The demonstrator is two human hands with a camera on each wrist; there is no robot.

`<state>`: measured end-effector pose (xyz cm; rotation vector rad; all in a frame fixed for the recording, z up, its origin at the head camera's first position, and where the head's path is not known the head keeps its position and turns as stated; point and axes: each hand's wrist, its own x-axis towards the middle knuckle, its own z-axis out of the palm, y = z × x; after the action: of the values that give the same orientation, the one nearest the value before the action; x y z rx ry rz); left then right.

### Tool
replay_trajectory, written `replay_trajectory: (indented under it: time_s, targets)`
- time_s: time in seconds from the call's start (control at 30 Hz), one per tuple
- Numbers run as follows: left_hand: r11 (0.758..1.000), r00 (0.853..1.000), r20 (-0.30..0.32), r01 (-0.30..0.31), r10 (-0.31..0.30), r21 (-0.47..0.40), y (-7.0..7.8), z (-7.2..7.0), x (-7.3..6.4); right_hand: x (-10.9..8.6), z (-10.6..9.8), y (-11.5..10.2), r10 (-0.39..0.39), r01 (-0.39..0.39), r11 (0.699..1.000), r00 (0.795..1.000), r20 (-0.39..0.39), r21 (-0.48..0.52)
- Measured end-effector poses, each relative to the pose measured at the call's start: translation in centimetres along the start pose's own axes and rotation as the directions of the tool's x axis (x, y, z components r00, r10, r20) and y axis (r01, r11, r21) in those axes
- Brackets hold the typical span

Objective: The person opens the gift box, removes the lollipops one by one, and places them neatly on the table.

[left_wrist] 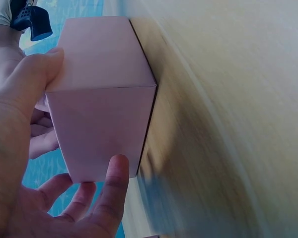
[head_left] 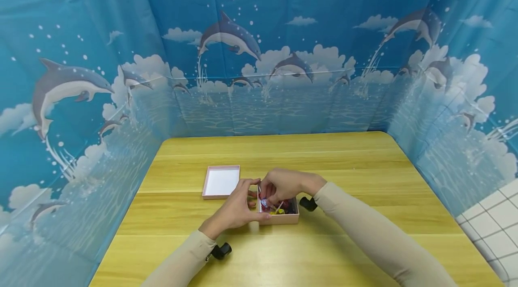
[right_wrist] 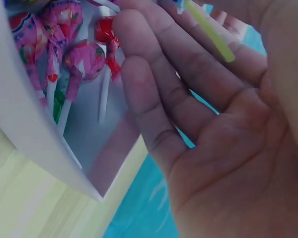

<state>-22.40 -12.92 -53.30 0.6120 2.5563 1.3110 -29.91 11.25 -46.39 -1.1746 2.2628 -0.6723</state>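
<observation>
Gripping pink box, left hand spread wide, right hand bent down, pinching lollipop

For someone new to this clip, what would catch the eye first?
Probably the blue dolphin backdrop, hanging around the far edge and both sides of the wood-grained table. Next, the open pink box on the table, holding brightly wrapped lollipops, with the left grip at its left side and the right grip partly inside. A shallow pink lid, white inside, lies to the box's left.
</observation>
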Motion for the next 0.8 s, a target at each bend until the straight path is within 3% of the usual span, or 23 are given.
replay_trajectory:
  time_s: [0.43, 0.8]
  targets:
    - [0.999, 1.0, 0.003, 0.008, -0.007, -0.052, 0.0, 0.1, 0.2, -1.3, -1.2, 0.8, -0.001, 0.01, 0.997, 0.993, -0.122, 0.072]
    - [0.998, 1.0, 0.003, 0.014, -0.014, -0.062, -0.1, 0.1, 0.3, -2.3, -1.8, 1.8, -0.05, 0.063, 0.994, 0.987, -0.152, 0.087]
